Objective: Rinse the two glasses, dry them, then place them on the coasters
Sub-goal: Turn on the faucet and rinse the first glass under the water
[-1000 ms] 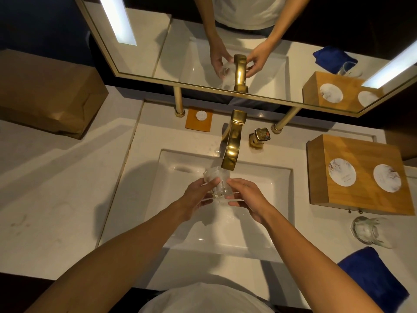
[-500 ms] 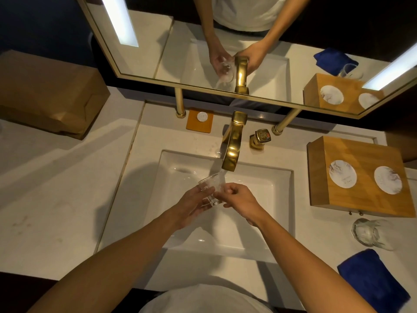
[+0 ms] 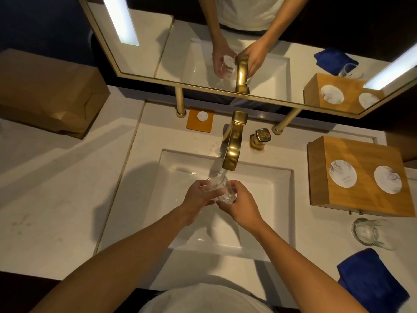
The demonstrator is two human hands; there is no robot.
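Glossy gold-metal faucet (image 3: 232, 143), clear glass tumbler (image 3: 217, 188), matt wooden box (image 3: 358, 177).

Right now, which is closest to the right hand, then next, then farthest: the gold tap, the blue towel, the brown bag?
From the right hand:
1. Tap, just behind it, over the sink.
2. Towel, near right corner.
3. Bag, far left.

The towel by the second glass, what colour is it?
Dark blue. The folded towel shows best in the head view, on the counter's near right.

A bathroom vanity: white sink (image 3: 279, 177), gold faucet (image 3: 232, 145), framed mirror (image 3: 158, 75) (lit strips inset).
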